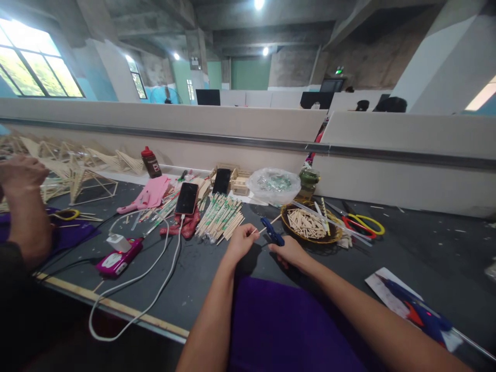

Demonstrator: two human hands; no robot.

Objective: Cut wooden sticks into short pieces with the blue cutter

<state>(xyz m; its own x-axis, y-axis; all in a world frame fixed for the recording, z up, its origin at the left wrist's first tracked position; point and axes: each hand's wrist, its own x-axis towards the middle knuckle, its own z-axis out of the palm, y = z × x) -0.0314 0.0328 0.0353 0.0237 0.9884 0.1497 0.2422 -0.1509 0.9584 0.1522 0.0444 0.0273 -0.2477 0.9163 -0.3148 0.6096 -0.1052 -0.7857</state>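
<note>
Near the middle of the table, my left hand (pixel 242 240) pinches a thin wooden stick (pixel 275 220) that points up to the right. My right hand (pixel 291 251) is wrapped round a dark blue plier-like cutter (pixel 273 231), its head at the stick; whether the jaws touch it I cannot tell. Just beyond my right hand stands a round wicker basket (pixel 285 227) of short cut stick pieces (pixel 306 222). Left of my hands lies a pile of longer sticks in green-printed wrappers (pixel 220 216). A purple cloth (pixel 287 320) spreads below my forearms.
A glue gun (pixel 411 305) rests on paper at right, near red and yellow scissors (pixel 362 225). Phones (pixel 186 198), a white cable (pixel 170 279) and a purple power strip (pixel 120 258) lie left. Another person's arm (pixel 29 212) is beside stick frames (pixel 77 181).
</note>
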